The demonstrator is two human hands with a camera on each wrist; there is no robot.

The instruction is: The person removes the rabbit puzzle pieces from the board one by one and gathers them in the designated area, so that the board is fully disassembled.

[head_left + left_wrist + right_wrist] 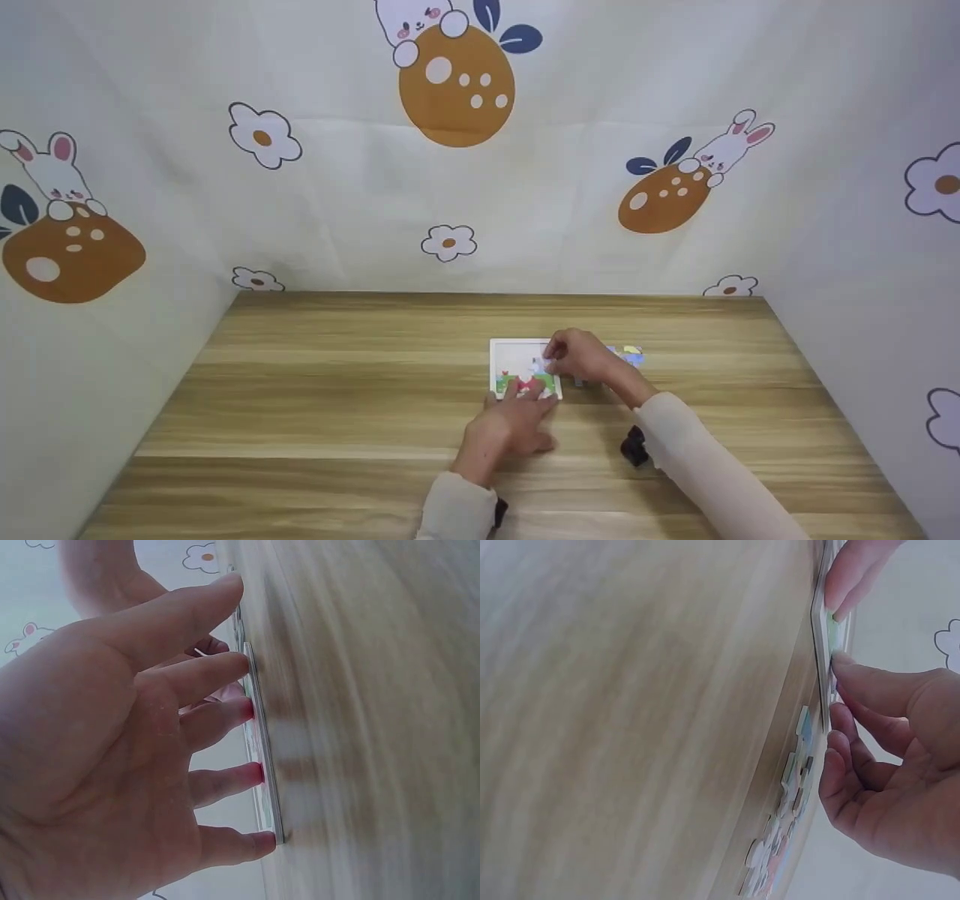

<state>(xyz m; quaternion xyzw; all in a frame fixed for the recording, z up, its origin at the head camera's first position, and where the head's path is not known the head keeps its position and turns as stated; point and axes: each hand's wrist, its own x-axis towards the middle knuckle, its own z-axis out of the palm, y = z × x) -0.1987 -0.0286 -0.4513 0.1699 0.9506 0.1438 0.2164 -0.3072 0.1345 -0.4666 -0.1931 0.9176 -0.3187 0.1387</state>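
Observation:
A small white puzzle tray (517,361) with a partly built colourful picture lies flat on the wooden table (337,405). My left hand (517,420) reaches from the near side. Its straight fingers (225,720) press down along the near edge of the puzzle tray (264,795). My right hand (577,356) sits at the tray's right edge. In the right wrist view one fingertip (840,664) rests on top of the tray (826,630), and the other curled fingers lie against its side. I cannot see a piece between them. Loose puzzle pieces (626,354) (784,840) lie just right of the tray.
Cloth walls printed with rabbits and flowers (450,240) close off the back and both sides. A small black object (634,446) lies on the table by my right forearm. Bare wood stretches left of the tray.

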